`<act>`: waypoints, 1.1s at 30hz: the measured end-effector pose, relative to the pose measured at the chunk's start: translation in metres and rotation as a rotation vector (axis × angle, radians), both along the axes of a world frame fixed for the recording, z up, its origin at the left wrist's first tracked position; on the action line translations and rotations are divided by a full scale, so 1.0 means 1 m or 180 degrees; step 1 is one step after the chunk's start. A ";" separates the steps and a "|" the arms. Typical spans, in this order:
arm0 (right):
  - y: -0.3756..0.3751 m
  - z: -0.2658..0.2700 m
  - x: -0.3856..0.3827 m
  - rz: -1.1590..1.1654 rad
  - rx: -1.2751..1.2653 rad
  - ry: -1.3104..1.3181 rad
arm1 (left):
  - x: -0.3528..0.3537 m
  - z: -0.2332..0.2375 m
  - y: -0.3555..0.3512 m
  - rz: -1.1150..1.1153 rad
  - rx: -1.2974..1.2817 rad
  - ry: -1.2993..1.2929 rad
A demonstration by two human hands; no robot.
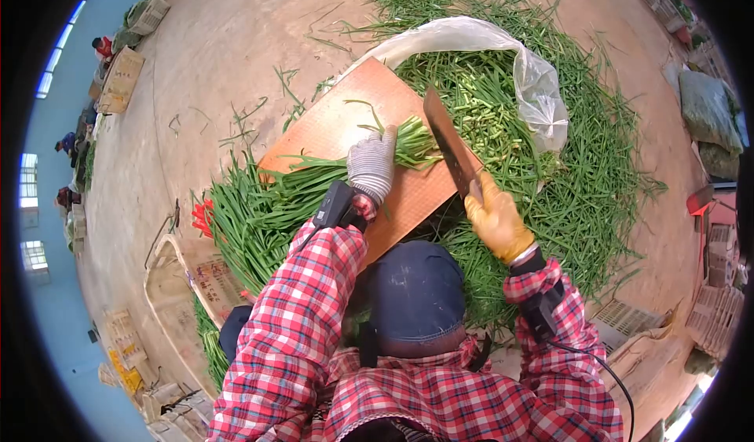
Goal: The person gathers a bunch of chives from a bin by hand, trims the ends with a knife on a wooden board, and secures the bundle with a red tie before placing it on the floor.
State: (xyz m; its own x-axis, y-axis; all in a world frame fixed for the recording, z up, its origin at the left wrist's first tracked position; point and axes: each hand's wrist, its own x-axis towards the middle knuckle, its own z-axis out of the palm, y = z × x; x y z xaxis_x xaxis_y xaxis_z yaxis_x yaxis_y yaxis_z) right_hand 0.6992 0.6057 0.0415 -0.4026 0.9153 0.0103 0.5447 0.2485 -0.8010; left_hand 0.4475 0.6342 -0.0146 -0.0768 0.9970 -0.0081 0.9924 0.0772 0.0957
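Observation:
My left hand (371, 162), in a striped grey glove, presses a bundle of long green stalks (415, 143) onto an orange-brown board (353, 104). The cut ends point right, and the leafy part trails left off the board. In a yellow glove, my right hand (499, 221) grips the handle of a cleaver (449, 140). Its wide dark blade stands over the board's right edge, just right of the stalk ends. Beyond the blade, short cut pieces (491, 116) lie in an open clear plastic bag (542, 100).
Loose green leaves (597, 159) spread over the floor around the bag. At the lower left is a crate (212, 281) beside more long stalks. People and stacked crates (123, 81) line the left wall; sacks (709, 111) and crates stand at the far right.

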 end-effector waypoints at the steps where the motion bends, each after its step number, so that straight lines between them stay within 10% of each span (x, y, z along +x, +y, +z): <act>1: 0.000 -0.011 -0.004 0.0044 -0.0047 -0.0140 | 0.001 0.002 -0.001 0.0012 -0.0003 -0.0005; 9: 0.054 -0.084 -0.073 -0.0577 0.0252 0.0081 | -0.009 0.013 0.005 0.0182 -0.0341 -0.0277; 19: 0.045 -0.077 -0.080 0.0045 0.0418 -0.1308 | -0.028 0.178 -0.021 0.0061 0.1228 -0.2369; 22: 0.046 -0.096 -0.070 0.0338 0.0790 -0.0421 | -0.016 0.192 -0.041 -0.0570 0.1631 -0.2977; 25: 0.012 0.008 -0.064 0.0292 -0.0945 0.3108 | -0.002 0.176 -0.066 -0.0137 0.1633 -0.3006; 33: -0.078 0.138 -0.028 0.0035 -0.0518 0.4236 | 0.097 0.182 -0.135 -0.0908 0.1794 -0.1406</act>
State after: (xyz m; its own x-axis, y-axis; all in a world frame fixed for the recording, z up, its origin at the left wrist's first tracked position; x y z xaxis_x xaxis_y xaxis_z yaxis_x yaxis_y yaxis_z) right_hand 0.6713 0.5281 0.1795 -0.1788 0.9404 0.2892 -0.6682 0.0997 -0.7372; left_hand 0.5449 0.4994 0.1674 0.0761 0.8403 0.5367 0.8272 -0.3538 0.4366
